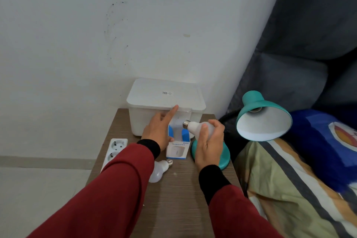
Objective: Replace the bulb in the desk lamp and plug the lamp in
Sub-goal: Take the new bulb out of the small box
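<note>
Teal metal forms the desk lamp (264, 120), whose shade tilts open-side toward the camera with its socket bare, while its round base (224, 155) sits on the wood-grain counter (173, 189) under the right hand (209, 145). That hand is closed around a white bulb (195, 126), its screw cap pointing left, just above an opened blue-and-white humidifier box (177, 149). The left hand (159, 131) rests on the box's left flap with its index finger stretched toward the lid of a white plastic storage box (166, 102); it grips nothing that shows. A second white bulb (160, 170) lies on its side on the counter, partly hidden by the red left sleeve (116, 189). At the counter's left edge lies a white power strip (116, 149). To the right, a striped blanket (289, 189) covers a bed.
</note>
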`<state>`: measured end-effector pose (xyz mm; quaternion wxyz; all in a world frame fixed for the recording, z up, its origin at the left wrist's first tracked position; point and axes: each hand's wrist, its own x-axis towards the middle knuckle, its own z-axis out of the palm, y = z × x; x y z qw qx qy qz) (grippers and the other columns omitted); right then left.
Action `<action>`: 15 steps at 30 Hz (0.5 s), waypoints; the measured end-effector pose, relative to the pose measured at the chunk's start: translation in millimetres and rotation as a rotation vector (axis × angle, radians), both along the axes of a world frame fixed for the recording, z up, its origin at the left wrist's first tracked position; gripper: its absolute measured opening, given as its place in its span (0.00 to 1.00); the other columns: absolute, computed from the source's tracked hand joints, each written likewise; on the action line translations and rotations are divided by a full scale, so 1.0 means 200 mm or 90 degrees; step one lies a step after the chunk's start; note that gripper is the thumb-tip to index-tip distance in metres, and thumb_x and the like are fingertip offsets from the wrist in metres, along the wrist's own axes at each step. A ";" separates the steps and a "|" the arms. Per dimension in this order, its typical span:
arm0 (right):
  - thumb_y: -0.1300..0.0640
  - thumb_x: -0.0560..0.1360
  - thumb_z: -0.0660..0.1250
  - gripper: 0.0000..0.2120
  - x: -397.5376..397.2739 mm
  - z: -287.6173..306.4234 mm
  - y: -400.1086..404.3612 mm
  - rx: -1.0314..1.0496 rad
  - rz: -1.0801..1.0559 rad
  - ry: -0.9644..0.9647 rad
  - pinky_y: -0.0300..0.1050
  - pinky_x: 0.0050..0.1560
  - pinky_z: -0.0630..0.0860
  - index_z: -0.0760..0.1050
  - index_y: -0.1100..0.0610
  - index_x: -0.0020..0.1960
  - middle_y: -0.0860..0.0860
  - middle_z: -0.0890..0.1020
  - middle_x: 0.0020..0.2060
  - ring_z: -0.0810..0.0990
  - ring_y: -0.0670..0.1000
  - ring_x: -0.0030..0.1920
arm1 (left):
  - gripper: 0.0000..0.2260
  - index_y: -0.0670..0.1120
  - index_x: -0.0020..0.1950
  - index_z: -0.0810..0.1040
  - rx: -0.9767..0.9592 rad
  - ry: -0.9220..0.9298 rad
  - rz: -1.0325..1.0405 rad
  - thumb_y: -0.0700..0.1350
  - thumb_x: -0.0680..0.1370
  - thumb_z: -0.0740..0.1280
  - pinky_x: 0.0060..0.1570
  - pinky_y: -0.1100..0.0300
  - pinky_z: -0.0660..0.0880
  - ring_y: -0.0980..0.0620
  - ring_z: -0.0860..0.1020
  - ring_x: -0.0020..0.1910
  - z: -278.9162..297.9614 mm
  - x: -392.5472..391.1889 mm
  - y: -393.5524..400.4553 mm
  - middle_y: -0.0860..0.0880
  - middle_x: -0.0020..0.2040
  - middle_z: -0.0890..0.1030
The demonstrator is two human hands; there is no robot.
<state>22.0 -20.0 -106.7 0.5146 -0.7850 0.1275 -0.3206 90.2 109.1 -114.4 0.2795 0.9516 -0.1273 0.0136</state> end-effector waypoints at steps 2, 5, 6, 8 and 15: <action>0.47 0.75 0.61 0.18 -0.01 0.03 0.00 0.046 -0.010 -0.011 0.38 0.48 0.68 0.69 0.58 0.58 0.56 0.75 0.54 0.75 0.53 0.52 | 0.40 0.60 0.74 0.57 -0.010 -0.046 0.014 0.42 0.69 0.75 0.64 0.52 0.72 0.49 0.67 0.68 0.00 -0.02 0.00 0.48 0.69 0.64; 0.49 0.73 0.69 0.14 -0.02 0.07 0.00 0.113 -0.033 -0.014 0.34 0.44 0.70 0.66 0.50 0.54 0.53 0.76 0.53 0.76 0.53 0.51 | 0.24 0.54 0.65 0.71 -0.009 -0.134 0.026 0.41 0.72 0.72 0.62 0.52 0.72 0.50 0.69 0.66 -0.01 -0.05 0.00 0.49 0.67 0.67; 0.49 0.73 0.69 0.14 -0.02 0.07 -0.01 0.127 -0.040 -0.011 0.30 0.42 0.69 0.67 0.50 0.53 0.53 0.77 0.53 0.77 0.52 0.51 | 0.18 0.52 0.61 0.73 -0.009 -0.155 0.024 0.41 0.73 0.70 0.60 0.53 0.73 0.50 0.71 0.63 0.00 -0.07 0.00 0.49 0.66 0.70; 0.49 0.74 0.67 0.13 -0.03 0.08 0.00 0.150 -0.049 -0.002 0.26 0.39 0.68 0.69 0.51 0.56 0.52 0.77 0.54 0.77 0.51 0.51 | 0.10 0.48 0.56 0.76 -0.017 -0.173 0.011 0.41 0.76 0.67 0.56 0.54 0.74 0.50 0.74 0.58 0.00 -0.08 0.00 0.50 0.61 0.75; 0.49 0.76 0.65 0.15 -0.01 0.05 -0.01 0.150 -0.072 0.013 0.34 0.47 0.71 0.71 0.53 0.61 0.52 0.77 0.56 0.77 0.51 0.54 | 0.04 0.45 0.50 0.75 -0.013 -0.132 0.034 0.39 0.77 0.64 0.49 0.55 0.74 0.48 0.77 0.50 -0.01 -0.10 -0.02 0.48 0.49 0.81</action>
